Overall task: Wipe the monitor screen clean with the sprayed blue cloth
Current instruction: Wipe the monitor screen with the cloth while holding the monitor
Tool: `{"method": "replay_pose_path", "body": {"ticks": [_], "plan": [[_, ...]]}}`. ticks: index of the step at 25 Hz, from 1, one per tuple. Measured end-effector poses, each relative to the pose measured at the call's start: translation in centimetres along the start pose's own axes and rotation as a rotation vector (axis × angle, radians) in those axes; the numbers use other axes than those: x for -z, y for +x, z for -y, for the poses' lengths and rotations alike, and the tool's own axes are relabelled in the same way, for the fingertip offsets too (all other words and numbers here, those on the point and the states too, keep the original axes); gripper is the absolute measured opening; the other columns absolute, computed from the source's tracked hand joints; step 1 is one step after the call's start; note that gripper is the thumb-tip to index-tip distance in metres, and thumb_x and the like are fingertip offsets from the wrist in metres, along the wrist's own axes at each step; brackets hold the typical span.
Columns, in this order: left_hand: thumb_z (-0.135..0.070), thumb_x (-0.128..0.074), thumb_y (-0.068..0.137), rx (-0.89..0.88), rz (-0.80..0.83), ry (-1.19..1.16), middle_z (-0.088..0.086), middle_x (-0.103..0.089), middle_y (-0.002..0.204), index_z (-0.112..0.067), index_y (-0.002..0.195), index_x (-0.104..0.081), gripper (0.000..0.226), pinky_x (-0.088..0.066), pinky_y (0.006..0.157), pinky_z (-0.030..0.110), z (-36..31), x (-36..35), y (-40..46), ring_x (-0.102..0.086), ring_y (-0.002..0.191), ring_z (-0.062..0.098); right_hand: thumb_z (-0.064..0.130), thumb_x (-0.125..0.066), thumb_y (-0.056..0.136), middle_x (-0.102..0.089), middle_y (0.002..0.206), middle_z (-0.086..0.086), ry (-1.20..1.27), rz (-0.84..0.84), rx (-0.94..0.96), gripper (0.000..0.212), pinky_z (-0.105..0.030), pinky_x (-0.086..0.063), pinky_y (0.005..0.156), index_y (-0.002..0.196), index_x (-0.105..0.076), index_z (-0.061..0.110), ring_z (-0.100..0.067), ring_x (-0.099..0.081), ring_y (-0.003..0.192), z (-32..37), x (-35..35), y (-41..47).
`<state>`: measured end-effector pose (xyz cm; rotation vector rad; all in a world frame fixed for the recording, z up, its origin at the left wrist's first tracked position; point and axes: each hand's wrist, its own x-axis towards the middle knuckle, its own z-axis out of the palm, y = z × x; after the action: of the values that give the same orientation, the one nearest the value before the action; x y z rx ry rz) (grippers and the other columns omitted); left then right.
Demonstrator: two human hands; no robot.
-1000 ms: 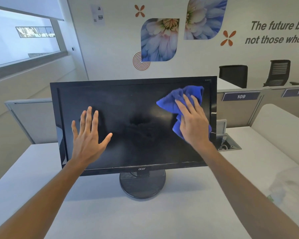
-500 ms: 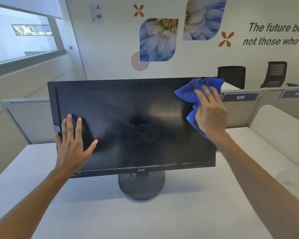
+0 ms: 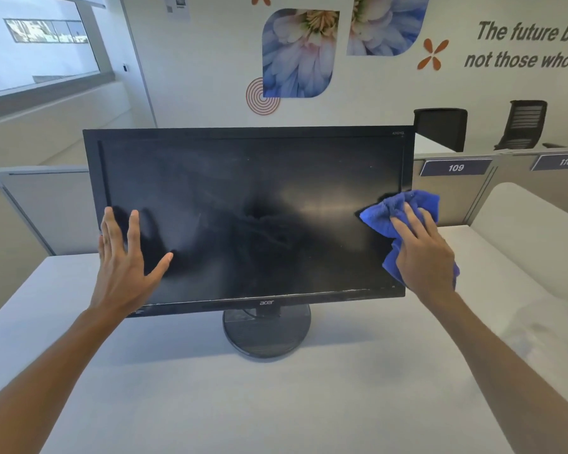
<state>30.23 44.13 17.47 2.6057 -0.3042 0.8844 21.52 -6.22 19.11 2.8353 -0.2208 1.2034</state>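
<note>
A black monitor [image 3: 246, 204] stands on a round base [image 3: 266, 335] on the white desk [image 3: 276, 404], its dark screen smeared with faint streaks. My right hand [image 3: 423, 253] presses a crumpled blue cloth [image 3: 397, 211] flat against the screen's lower right edge, partly overlapping the bezel. My left hand [image 3: 125, 260] lies flat with fingers spread on the lower left of the screen, holding nothing.
Grey desk partitions [image 3: 46, 211] stand behind the monitor, with tags 109 and 110 at the right. Two black office chairs [image 3: 440, 126] sit at the back right. A white curved divider [image 3: 522, 217] rises right of the desk.
My right hand has slid the blue cloth from the upper right corner down the right edge of the screen. My left hand has stayed flat near the lower left.
</note>
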Motion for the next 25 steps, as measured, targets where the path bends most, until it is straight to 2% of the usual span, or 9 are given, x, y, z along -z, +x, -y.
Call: {"method": "replay_pose_path", "body": {"ticks": [6,10,14,16,19,23,25], "plan": [[-0.046,-0.058,0.085,-0.045,0.062,0.028,0.011,0.017,0.160,-0.024,0.153,0.001,0.093,-0.011,0.117,0.055,0.7,0.2,-1.4,0.014,0.148,0.026,-0.002,-0.073,0.077,-0.055,0.139,-0.018,-0.010,0.122,-0.022,0.045,-0.045,-0.059,0.073,0.121,-0.067,0.005,-0.043,-0.056,0.122,0.1,-0.9,-7.7],[-0.060,-0.043,0.085,-0.043,0.124,0.028,0.007,0.016,0.161,-0.022,0.153,0.006,0.092,-0.010,0.118,0.053,1.2,0.5,-3.1,0.011,0.148,0.026,-0.003,-0.081,0.069,-0.062,0.125,-0.024,-0.006,0.260,-0.084,0.051,-0.041,-0.058,0.055,0.118,-0.069,0.004,-0.042,-0.066,0.102,0.8,-0.9,-10.8],[-0.069,-0.029,0.083,-0.023,0.172,0.062,0.003,0.013,0.162,-0.020,0.153,0.006,0.092,-0.007,0.118,0.052,2.2,0.6,-5.1,0.006,0.149,0.024,-0.002,-0.077,0.074,-0.059,0.125,-0.026,0.002,0.332,-0.186,0.053,-0.042,-0.057,0.057,0.125,-0.064,0.005,-0.043,-0.063,0.100,1.8,0.0,-10.5],[-0.066,-0.031,0.083,-0.030,0.199,0.047,0.004,0.012,0.162,-0.019,0.153,0.005,0.091,-0.010,0.118,0.052,2.6,0.5,-5.6,0.006,0.149,0.024,0.001,-0.071,0.082,-0.053,0.133,-0.027,0.004,0.381,-0.258,0.053,-0.044,-0.056,0.063,0.133,-0.058,0.006,-0.044,-0.058,0.107,2.7,0.1,-10.5],[-0.050,-0.041,0.085,-0.054,0.208,-0.014,0.005,0.013,0.162,-0.018,0.153,0.003,0.087,-0.021,0.112,0.050,2.7,0.3,-5.9,0.008,0.149,0.025,0.006,-0.063,0.089,-0.045,0.140,-0.023,0.019,0.435,-0.353,0.055,-0.044,-0.054,0.073,0.142,-0.048,0.010,-0.040,-0.050,0.117,4.0,0.1,-11.2],[-0.031,-0.044,0.082,-0.069,0.215,-0.051,0.006,0.016,0.161,-0.019,0.153,0.002,0.085,-0.024,0.107,0.047,2.8,0.5,-6.2,0.011,0.148,0.026,0.009,-0.059,0.093,-0.045,0.134,-0.018,0.026,0.444,-0.418,0.053,-0.040,-0.050,0.070,0.143,-0.045,0.013,-0.035,-0.049,0.112,4.9,0.4,-10.7],[-0.028,-0.044,0.080,-0.067,0.224,-0.063,0.005,0.016,0.161,-0.020,0.153,0.003,0.086,-0.032,0.105,0.050,3.0,0.5,-6.2,0.012,0.148,0.025,0.011,-0.057,0.095,-0.046,0.134,-0.016,0.049,0.459,-0.437,0.050,-0.039,-0.049,0.072,0.143,-0.045,0.015,-0.033,-0.050,0.112,5.2,0.4,-10.4]]}}
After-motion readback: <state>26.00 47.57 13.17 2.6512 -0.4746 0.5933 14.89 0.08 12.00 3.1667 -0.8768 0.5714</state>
